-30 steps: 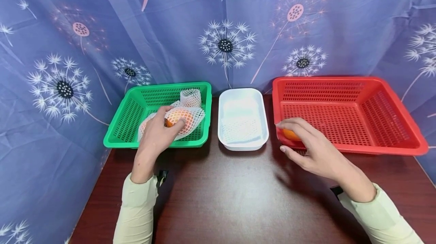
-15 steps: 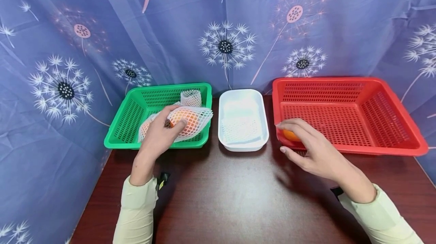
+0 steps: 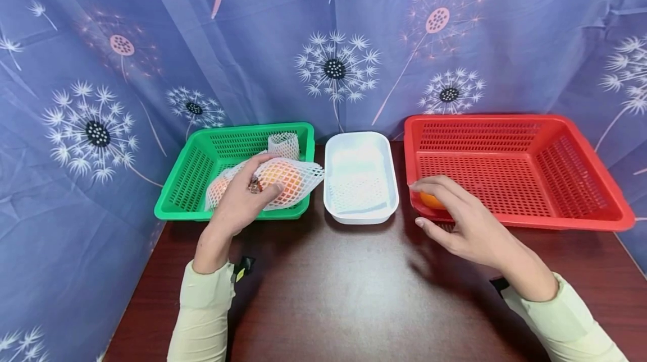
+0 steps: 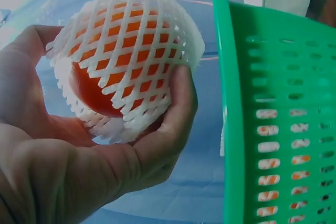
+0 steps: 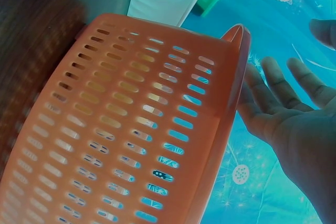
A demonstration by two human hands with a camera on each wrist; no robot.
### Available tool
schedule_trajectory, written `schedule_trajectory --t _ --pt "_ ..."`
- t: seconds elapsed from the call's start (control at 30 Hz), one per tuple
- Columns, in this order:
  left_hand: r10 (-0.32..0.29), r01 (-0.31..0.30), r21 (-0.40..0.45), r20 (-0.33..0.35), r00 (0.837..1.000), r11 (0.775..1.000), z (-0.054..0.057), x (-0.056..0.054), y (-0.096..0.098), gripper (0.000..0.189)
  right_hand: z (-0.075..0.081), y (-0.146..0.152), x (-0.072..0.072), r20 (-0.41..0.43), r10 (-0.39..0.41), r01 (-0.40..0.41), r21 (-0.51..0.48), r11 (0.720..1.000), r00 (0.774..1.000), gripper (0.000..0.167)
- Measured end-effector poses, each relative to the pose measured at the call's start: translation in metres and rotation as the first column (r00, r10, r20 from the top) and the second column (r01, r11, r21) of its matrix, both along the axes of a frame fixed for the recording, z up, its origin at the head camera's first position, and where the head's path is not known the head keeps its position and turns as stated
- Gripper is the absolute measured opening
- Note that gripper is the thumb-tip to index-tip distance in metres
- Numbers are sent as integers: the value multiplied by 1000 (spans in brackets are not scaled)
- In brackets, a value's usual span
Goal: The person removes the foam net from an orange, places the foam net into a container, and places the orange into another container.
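One netted fruit [image 4: 128,59] sits clasped inside the left grip [image 3: 237,202], the right grip [image 3: 470,221] relaxed

- Left hand [image 3: 240,196] has carried the netted orange fruit [image 3: 281,178] rightward.
- The foam net's [image 3: 307,174] tip now pokes past the green basket's [image 3: 189,216] rim, beside the white tray [image 3: 360,151].

A creased, pale green left sleeve [image 3: 199,328] is finished with a broad cuff [image 3: 206,290], beside which a small black fitting [image 3: 246,264], marked with a yellow patch [image 3: 240,274], is worn, while a matching right sleeve [image 3: 573,320] and black tab [image 3: 499,284] are worn well to that cuff's right.
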State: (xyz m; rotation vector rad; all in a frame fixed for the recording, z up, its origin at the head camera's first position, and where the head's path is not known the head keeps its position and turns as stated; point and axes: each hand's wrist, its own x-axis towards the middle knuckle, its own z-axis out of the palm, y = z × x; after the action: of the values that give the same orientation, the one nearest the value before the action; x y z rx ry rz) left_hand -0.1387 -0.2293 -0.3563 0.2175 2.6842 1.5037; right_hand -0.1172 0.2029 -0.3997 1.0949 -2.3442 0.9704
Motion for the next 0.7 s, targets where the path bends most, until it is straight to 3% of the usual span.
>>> schedule_trajectory --t 0.2,0.43,0.7 --pt "-77 82 98 -50 996 992 -3 0 4 62 1 -1 2 0 -1 1 1 1000 1000 61" --pt "-174 185 230 -69 982 955 -4 2 7 65 2 -3 2 0 12 -12 -19 1000 1000 59" --pt "-257 279 245 -119 959 928 -6 1 14 64 2 -4 2 8 17 -16 -18 1000 1000 61"
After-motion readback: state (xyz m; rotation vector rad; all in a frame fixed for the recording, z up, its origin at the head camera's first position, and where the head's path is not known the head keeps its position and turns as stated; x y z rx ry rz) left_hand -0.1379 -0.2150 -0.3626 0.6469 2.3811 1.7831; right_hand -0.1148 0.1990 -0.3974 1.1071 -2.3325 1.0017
